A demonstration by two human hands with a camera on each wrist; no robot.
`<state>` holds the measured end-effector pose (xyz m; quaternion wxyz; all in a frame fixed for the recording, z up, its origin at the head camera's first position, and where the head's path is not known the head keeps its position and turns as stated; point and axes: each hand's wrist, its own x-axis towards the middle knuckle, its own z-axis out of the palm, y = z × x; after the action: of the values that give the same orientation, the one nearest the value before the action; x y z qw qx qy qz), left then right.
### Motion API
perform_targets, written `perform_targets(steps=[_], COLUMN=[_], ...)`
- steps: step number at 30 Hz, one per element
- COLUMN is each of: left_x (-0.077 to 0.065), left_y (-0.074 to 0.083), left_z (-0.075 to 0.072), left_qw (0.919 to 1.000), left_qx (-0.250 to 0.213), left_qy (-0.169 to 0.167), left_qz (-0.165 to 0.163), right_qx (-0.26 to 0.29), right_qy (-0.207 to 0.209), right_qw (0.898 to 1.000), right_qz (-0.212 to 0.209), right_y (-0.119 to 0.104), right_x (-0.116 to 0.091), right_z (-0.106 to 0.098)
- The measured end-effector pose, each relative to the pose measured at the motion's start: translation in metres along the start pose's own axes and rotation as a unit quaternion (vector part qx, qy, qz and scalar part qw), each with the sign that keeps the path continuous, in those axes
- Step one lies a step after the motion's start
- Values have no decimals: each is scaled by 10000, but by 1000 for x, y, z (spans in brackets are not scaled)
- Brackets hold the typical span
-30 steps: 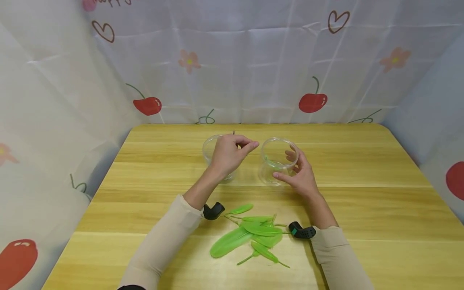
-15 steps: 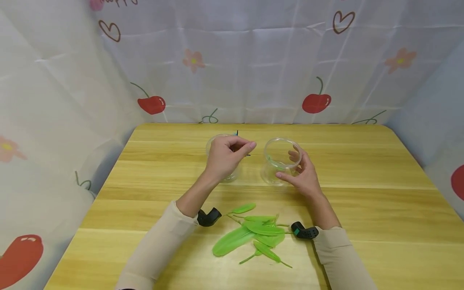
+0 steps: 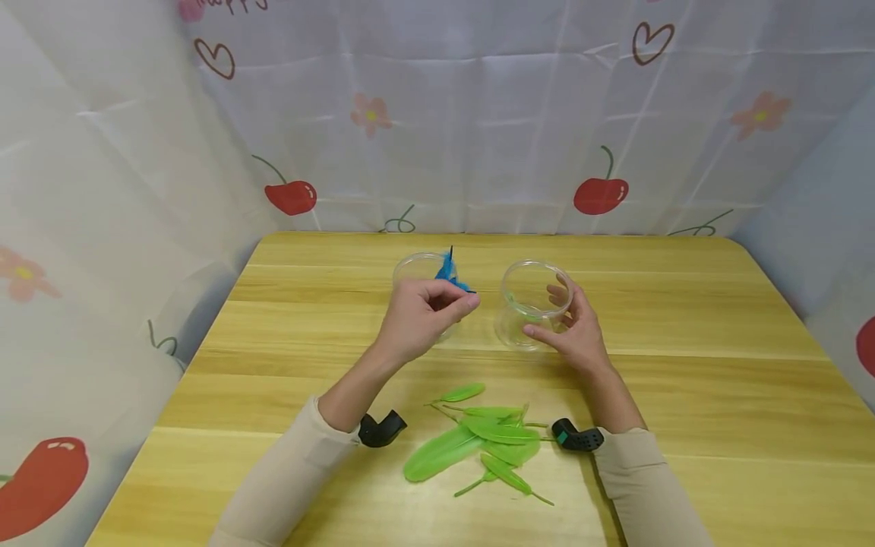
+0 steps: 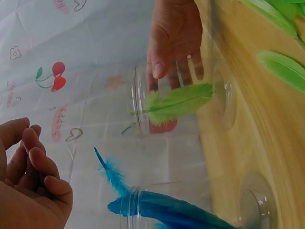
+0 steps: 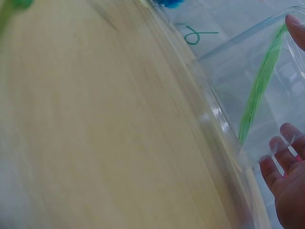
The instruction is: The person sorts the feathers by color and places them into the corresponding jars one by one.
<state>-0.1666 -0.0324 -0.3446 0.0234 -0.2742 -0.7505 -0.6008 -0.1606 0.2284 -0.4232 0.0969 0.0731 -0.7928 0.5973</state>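
Note:
My right hand [image 3: 577, 330] holds the right clear cup [image 3: 522, 334] by its side, thumb in front and fingers behind, while the cup stands on the table. A green feather [image 4: 183, 102] leans inside that cup, its quill at the rim. My left hand [image 3: 424, 315] is in front of the left clear cup [image 3: 413, 262], fingers curled and thumb tip close to the index finger, with nothing seen between them in the left wrist view. Blue feathers [image 3: 447, 267] stick up out of the left cup, whose lower part my left hand mostly hides in the head view.
A loose pile of green feathers [image 3: 502, 431] lies on the wooden table [image 3: 683, 395], between my forearms. Black wrist cameras [image 3: 577, 435] jut inward from both sleeves. A white printed cloth [image 3: 492, 114] hangs behind the table's back edge.
My left hand has drawn down and toward me from between the cup rims, uncovering the blue feathers. The right hand keeps its hold on the cup. The head view has shifted slightly.

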Motion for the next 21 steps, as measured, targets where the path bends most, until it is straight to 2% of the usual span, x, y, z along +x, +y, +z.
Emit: perform_targets(steps=[3, 7, 16, 21], left_x=[-5, -12, -20, -24], left_y=[-4, -10, -27, -34], left_z=[-1, -3, -5, -6], left_qw=[9994, 9960, 9884, 9774], left_qx=[61, 369, 625, 822], left_qy=[-234, -490, -1015, -1565], left_qz=[-261, -657, -941, -1159], right_qx=[-14, -27, -13, 7], right_qy=[2, 3, -6, 21], right_qw=[10000, 10000, 10000, 10000], right_qz=[12, 30, 17, 45], right_y=[0, 0, 3, 27], right_x=[0, 0, 1, 8], right_z=[0, 0, 0, -2])
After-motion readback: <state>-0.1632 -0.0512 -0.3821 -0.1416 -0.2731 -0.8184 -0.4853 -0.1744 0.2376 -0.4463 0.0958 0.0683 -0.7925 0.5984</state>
